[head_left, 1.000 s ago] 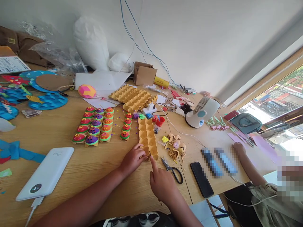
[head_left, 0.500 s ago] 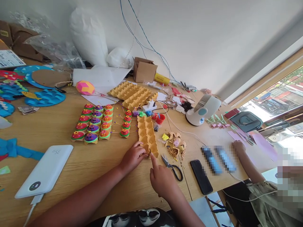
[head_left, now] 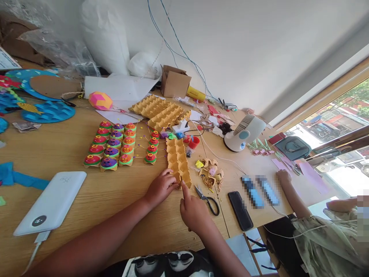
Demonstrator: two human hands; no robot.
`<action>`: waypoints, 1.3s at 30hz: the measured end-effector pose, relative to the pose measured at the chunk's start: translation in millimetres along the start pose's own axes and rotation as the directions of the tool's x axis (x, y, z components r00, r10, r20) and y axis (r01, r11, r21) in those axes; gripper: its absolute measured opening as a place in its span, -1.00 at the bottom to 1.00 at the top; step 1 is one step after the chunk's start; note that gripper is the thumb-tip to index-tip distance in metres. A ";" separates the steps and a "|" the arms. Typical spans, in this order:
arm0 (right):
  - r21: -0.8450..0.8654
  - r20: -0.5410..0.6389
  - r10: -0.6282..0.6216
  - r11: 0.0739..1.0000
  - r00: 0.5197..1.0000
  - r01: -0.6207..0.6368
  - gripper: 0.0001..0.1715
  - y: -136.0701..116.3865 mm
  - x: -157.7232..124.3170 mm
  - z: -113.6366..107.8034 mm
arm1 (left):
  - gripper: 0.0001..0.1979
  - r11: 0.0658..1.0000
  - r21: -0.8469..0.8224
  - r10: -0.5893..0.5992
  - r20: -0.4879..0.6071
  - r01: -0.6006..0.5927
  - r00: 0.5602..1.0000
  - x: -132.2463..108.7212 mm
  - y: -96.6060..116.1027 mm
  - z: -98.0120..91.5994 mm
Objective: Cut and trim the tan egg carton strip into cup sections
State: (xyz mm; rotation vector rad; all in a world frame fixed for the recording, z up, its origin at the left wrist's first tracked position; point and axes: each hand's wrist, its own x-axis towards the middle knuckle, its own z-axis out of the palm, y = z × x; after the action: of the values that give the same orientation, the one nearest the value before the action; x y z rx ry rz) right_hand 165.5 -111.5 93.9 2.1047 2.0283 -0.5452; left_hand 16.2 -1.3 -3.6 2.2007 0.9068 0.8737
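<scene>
A piece of yellow-brown egg carton [head_left: 178,152] lies lengthwise in front of me, its cups in two rows. My left hand [head_left: 162,186] grips its near left corner, thumb and fingers closed on the edge. At the near end, my right hand [head_left: 194,211] has its index finger stretched along the carton by a thin dark slit or blade; the other fingers are curled, and what they hold is hidden. Black-handled scissors [head_left: 208,200] lie just right of my right hand. Left of the carton stand painted egg-cup figures [head_left: 111,152] in red, purple and orange, with a separate red row [head_left: 152,148].
Carton scraps and crumbs [head_left: 212,172] lie right of the carton, with a black phone [head_left: 240,211] nearer me. A white power bank [head_left: 52,202] is at left. Behind are egg trays [head_left: 160,109] and a fan [head_left: 245,132]. At right, another person's hand [head_left: 284,177] rests on the table.
The view has shifted slightly, so the table things sit a little further left and higher. Both my hands stay at the carton's near end. More of the other person's arm shows at right.
</scene>
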 end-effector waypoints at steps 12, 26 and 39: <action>0.056 0.035 0.003 0.998 0.999 -0.005 -0.28 0.6 1.9 -7.4 | -0.78 1.000 -0.008 -0.001 -0.012 0.001 1.000 -0.2 -2.2 3.3; 0.053 -0.004 0.001 0.999 1.000 -0.001 -0.28 3.5 -0.8 2.3 | -0.81 1.000 -0.008 -0.005 -0.025 0.005 1.000 0.7 -2.1 4.1; 0.036 0.010 0.019 0.999 1.000 -0.020 -0.27 2.0 1.5 1.7 | -0.80 1.000 -0.020 -0.010 -0.030 0.009 1.000 0.7 0.0 2.9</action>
State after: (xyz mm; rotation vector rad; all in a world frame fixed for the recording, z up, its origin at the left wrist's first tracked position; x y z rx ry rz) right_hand 167.2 -110.9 91.5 2.1355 2.0055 -0.5919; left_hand 18.7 -1.5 -5.2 2.1706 0.9182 0.9096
